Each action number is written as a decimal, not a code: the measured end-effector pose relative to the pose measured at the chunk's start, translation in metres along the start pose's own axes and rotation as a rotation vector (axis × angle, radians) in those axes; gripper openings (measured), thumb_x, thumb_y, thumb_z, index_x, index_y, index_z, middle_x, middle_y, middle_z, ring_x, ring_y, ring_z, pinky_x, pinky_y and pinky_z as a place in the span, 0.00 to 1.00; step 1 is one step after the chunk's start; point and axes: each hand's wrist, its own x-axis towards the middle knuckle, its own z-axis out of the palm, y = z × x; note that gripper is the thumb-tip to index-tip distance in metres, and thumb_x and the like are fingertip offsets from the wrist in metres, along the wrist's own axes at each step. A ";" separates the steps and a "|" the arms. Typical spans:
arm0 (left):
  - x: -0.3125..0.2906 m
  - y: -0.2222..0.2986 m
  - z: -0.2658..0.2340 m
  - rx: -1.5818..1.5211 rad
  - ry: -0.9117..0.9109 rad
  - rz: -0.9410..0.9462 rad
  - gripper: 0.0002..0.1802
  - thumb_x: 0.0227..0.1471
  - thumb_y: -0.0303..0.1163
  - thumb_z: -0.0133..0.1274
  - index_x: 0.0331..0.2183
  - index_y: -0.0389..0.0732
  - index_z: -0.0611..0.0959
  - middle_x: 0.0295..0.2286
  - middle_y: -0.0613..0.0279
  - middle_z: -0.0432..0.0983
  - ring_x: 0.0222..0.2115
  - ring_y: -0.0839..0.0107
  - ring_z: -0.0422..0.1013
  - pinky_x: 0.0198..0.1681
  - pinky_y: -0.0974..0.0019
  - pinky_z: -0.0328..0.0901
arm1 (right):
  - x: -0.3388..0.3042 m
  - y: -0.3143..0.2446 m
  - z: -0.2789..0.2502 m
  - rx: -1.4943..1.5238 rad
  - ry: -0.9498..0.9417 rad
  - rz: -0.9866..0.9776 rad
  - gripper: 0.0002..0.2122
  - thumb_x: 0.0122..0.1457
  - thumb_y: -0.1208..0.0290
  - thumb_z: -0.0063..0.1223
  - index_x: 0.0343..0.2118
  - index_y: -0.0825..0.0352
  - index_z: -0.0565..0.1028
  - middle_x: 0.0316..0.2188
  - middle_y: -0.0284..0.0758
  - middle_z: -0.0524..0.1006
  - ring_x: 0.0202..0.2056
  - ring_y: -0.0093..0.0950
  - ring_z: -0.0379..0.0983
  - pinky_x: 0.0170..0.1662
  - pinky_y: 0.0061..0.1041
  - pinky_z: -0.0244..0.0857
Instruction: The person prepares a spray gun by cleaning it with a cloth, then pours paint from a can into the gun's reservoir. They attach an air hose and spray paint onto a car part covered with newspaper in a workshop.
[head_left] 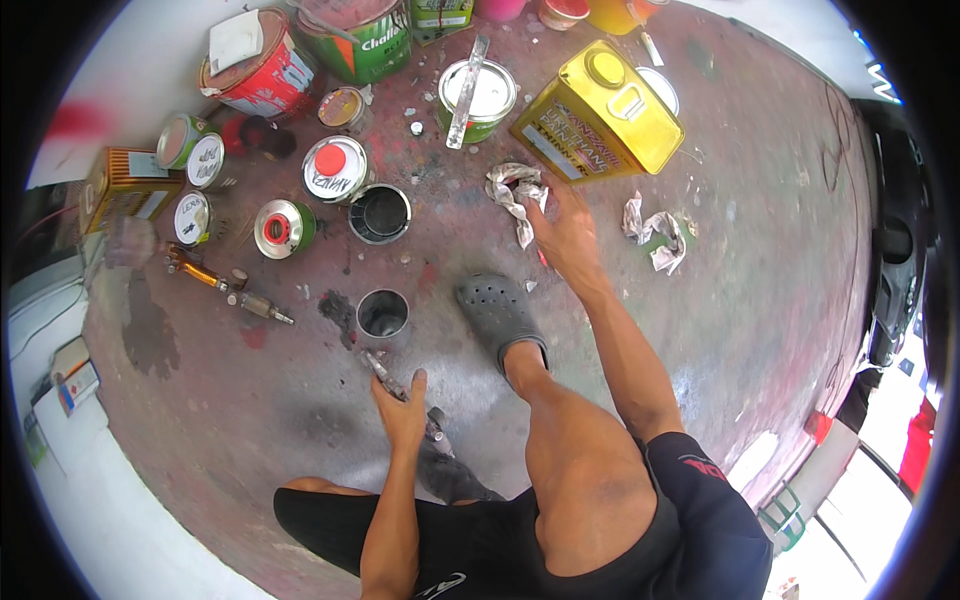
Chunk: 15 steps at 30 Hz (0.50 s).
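Observation:
My left hand [402, 410] is closed around a metal spray gun [384, 375], low over the floor beside my leg. Part of the gun is hidden behind the palm. In front of its tip stands an open metal can [383, 314] with a dark inside. My right hand [568, 235] reaches forward past my shoe, its fingers pinching the edge of a crumpled, stained white rag [515, 195]. Just beyond that hand is a yellow rectangular thinner can [603, 115]. To the right of it lies a second crumpled rag [660, 237].
An open black tub [380, 214], a white-lidded can with a red cap [335, 168] and a green can [284, 229] stand left of centre. Another spray gun [225, 285] lies farther left. A flat stick [468, 92] rests across a paint can [490, 95]. Large pails [260, 65] line the back.

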 end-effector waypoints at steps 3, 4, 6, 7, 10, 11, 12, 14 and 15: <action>-0.014 0.036 -0.015 0.202 0.138 -0.020 0.54 0.59 0.49 0.72 0.71 0.31 0.63 0.67 0.38 0.63 0.63 0.49 0.68 0.69 0.45 0.62 | 0.016 -0.010 0.001 0.036 0.049 0.051 0.22 0.65 0.61 0.67 0.58 0.68 0.81 0.51 0.47 0.85 0.53 0.48 0.81 0.59 0.44 0.72; -0.014 0.039 -0.019 0.189 0.190 0.021 0.54 0.58 0.48 0.73 0.71 0.32 0.63 0.67 0.39 0.63 0.63 0.50 0.68 0.68 0.46 0.63 | 0.019 -0.014 -0.001 0.037 0.054 0.100 0.21 0.66 0.60 0.66 0.57 0.68 0.82 0.50 0.47 0.86 0.52 0.46 0.82 0.59 0.43 0.73; -0.010 0.045 -0.026 0.162 0.290 0.107 0.53 0.58 0.47 0.73 0.71 0.32 0.63 0.67 0.40 0.63 0.64 0.51 0.67 0.67 0.48 0.63 | 0.018 -0.011 -0.006 0.032 0.071 0.172 0.20 0.67 0.59 0.65 0.55 0.69 0.83 0.48 0.47 0.87 0.49 0.45 0.84 0.57 0.41 0.74; -0.009 0.054 -0.028 0.143 0.307 0.193 0.50 0.60 0.45 0.72 0.70 0.32 0.65 0.65 0.43 0.66 0.60 0.54 0.69 0.65 0.51 0.64 | 0.015 -0.002 -0.011 0.025 0.086 0.194 0.20 0.66 0.59 0.65 0.54 0.69 0.84 0.47 0.47 0.87 0.47 0.44 0.84 0.56 0.41 0.75; 0.000 0.104 -0.033 -0.021 0.224 0.397 0.37 0.66 0.39 0.66 0.67 0.32 0.71 0.58 0.51 0.75 0.51 0.65 0.74 0.58 0.59 0.68 | -0.005 0.019 -0.022 -0.025 0.000 0.305 0.17 0.65 0.60 0.65 0.49 0.68 0.85 0.45 0.45 0.86 0.47 0.45 0.82 0.55 0.43 0.74; 0.009 0.134 -0.032 -0.144 0.118 0.430 0.32 0.68 0.37 0.64 0.65 0.32 0.74 0.55 0.53 0.79 0.49 0.68 0.75 0.56 0.62 0.69 | -0.016 0.023 -0.024 -0.042 -0.055 0.350 0.15 0.65 0.61 0.65 0.48 0.67 0.86 0.45 0.44 0.86 0.48 0.46 0.81 0.55 0.43 0.73; 0.024 0.159 -0.020 -0.180 0.060 0.452 0.29 0.69 0.35 0.63 0.64 0.32 0.75 0.53 0.55 0.81 0.45 0.71 0.76 0.52 0.65 0.70 | -0.027 0.033 -0.029 -0.098 -0.055 0.305 0.15 0.65 0.61 0.65 0.48 0.67 0.86 0.44 0.43 0.86 0.47 0.45 0.81 0.54 0.43 0.73; 0.056 0.222 0.007 -0.337 -0.076 0.413 0.27 0.70 0.36 0.63 0.62 0.31 0.78 0.51 0.57 0.83 0.42 0.74 0.77 0.47 0.67 0.72 | -0.049 0.050 -0.032 -0.193 -0.057 0.212 0.15 0.65 0.61 0.65 0.48 0.66 0.86 0.43 0.43 0.86 0.46 0.45 0.81 0.53 0.43 0.74; 0.076 0.252 0.022 -0.460 -0.154 0.347 0.28 0.70 0.38 0.63 0.62 0.31 0.78 0.51 0.57 0.83 0.41 0.74 0.78 0.45 0.66 0.73 | -0.057 0.049 -0.031 -0.180 -0.055 0.212 0.15 0.65 0.61 0.65 0.48 0.66 0.85 0.43 0.43 0.86 0.46 0.45 0.81 0.53 0.43 0.74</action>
